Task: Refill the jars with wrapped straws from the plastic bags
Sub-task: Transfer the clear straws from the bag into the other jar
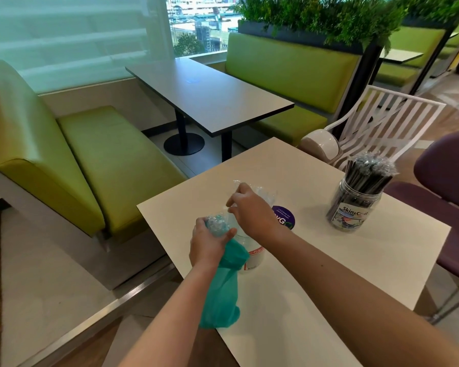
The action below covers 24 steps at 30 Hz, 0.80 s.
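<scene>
Teal plastic bag: soft, light, slippery; bunched neck clenched in left hand, best held there. Right hand pinches clear plastic just above. Empty jar directly beneath both hands on bench. Full jar of straws well right, unobstructing.

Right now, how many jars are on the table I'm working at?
2. A jar full of wrapped straws stands at the table's right side; a second jar sits under the hands, mostly hidden by the teal bag and clear plastic.
</scene>
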Tool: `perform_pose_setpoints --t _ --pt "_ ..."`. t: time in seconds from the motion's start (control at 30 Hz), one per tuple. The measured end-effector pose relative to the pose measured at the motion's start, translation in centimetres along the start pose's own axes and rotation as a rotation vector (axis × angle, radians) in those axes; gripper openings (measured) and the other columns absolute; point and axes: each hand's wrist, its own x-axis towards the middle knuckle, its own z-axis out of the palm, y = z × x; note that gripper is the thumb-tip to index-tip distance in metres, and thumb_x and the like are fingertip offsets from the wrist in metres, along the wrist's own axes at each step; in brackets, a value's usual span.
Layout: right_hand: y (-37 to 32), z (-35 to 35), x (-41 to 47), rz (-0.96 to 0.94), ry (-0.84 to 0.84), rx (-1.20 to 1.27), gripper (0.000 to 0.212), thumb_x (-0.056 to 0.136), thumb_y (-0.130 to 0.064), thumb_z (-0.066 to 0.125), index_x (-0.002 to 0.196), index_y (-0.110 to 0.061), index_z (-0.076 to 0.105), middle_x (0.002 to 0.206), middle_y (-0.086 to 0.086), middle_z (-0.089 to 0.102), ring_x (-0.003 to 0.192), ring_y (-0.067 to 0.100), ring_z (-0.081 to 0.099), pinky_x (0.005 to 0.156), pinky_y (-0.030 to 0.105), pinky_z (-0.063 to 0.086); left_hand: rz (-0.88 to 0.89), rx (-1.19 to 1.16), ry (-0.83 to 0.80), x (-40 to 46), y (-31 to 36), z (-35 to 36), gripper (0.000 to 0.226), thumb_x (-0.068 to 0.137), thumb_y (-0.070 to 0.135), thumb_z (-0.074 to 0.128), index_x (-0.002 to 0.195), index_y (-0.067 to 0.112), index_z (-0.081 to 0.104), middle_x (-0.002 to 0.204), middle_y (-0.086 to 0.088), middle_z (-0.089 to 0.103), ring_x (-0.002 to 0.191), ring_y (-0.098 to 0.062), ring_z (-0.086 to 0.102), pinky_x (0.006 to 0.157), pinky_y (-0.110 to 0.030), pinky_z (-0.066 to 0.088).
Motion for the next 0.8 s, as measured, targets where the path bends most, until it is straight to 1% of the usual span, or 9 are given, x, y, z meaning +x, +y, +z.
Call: perform_pose_setpoints --t 0.1,0.2,0.27,0.4,0.5,0.57,0.67,0.73,0.8 --pt "0.3 0.1 -0.2 -0.035 -0.010 -0.058 0.024 0.089 -0.017 0.068 0.111 -0.006 0.069 0.115 0.006 0.057 0.093 0.017 0.066 0.080 0.023 0.052 -0.004 0.004 0.003 -0.1 0.1 0.0 0.072 0.066 0.052 0.084 0.119 0.025 0.044 0.120 0.001 0.058 0.106 -0.021 0.061 0.086 -0.040 0.056" --pt "0.8 -0.5 -0.5 -0.106 0.155 -0.228 0.024 0.083 -0.034 0.073 0.100 -0.017 0.075 0.109 0.004 0.063 0.100 0.022 0.058 0.083 0.036 0.048 -0.017 -0.011 -0.004 -0.2 0.3 0.0 0.069 0.068 0.048 0.084 0.119 0.025 0.044 0.120 0.001 0.058 0.102 -0.018 0.059 0.079 -0.033 0.052" --pt "1.2 -0.8 -1.0 -0.055 0.215 -0.247 0.017 0.085 -0.037 0.071 0.095 -0.025 0.076 0.115 0.001 0.064 0.104 0.023 0.056 0.085 0.040 0.044 -0.031 -0.023 -0.014 -0.4 0.4 0.0 0.068 0.070 0.046 0.083 0.121 0.024 0.044 0.121 0.001 0.057 0.102 -0.018 0.057 0.076 -0.029 0.048" --pt "2.2 -0.7 -2.0 -0.013 0.112 -0.169 0.025 0.093 -0.044 0.056 0.105 -0.030 0.074 0.125 -0.007 0.062 0.116 0.018 0.051 0.096 0.038 0.036 -0.061 -0.063 -0.039 -0.5 0.9 -0.1 0.072 0.072 0.041 0.083 0.128 0.019 0.043 0.125 -0.004 0.057 0.109 -0.024 0.058 0.082 -0.032 0.049" --pt "1.3 -0.9 -3.0 0.016 0.218 -0.189 0.026 0.091 -0.045 0.059 0.110 -0.031 0.071 0.132 -0.004 0.057 0.125 0.022 0.045 0.104 0.042 0.031 -0.058 -0.117 -0.042 -0.5 0.8 -0.6 0.063 0.076 0.033 0.082 0.125 0.018 0.045 0.121 -0.004 0.059 0.098 -0.020 0.055 0.080 -0.030 0.046" --pt "0.2 -0.9 -4.0 0.087 0.302 -0.148 0.020 0.090 -0.034 0.064 0.109 -0.029 0.068 0.128 -0.001 0.056 0.120 0.023 0.045 0.100 0.041 0.036 -0.042 -0.155 -0.030 -0.5 0.4 -1.1 0.059 0.077 0.030 0.082 0.122 0.018 0.046 0.119 -0.004 0.059 0.098 -0.020 0.056 0.081 -0.030 0.047" --pt "-1.3 -0.1 -5.9 0.034 0.334 0.080 0.011 0.087 -0.013 0.064 0.095 -0.019 0.065 0.104 -0.001 0.058 0.097 0.017 0.051 0.082 0.034 0.048 -0.036 -0.215 -0.013 -0.8 -0.4 -2.1 0.061 0.074 0.032 0.084 0.120 0.019 0.048 0.117 -0.004 0.062 0.103 -0.023 0.061 0.091 -0.040 0.052" --pt "-2.4 0.9 -7.0 0.055 0.233 0.315 0.009 0.089 -0.011 0.061 0.094 -0.018 0.061 0.099 -0.005 0.055 0.086 0.010 0.054 0.074 0.026 0.050 -0.027 -0.265 -0.009 -1.2 -0.9 -2.8 0.065 0.069 0.036 0.087 0.120 0.018 0.050 0.113 -0.004 0.064 0.102 -0.025 0.063 0.091 -0.048 0.053" --pt "-3.3 1.8 -7.9 0.182 0.109 0.481 0.010 0.091 -0.016 0.061 0.099 -0.022 0.057 0.100 -0.007 0.056 0.082 0.006 0.057 0.073 0.020 0.051 -0.014 -0.299 -0.021 -1.6 -1.3 -3.5 0.066 0.067 0.037 0.087 0.119 0.019 0.051 0.109 -0.004 0.066 0.099 -0.025 0.065 0.089 -0.050 0.054"
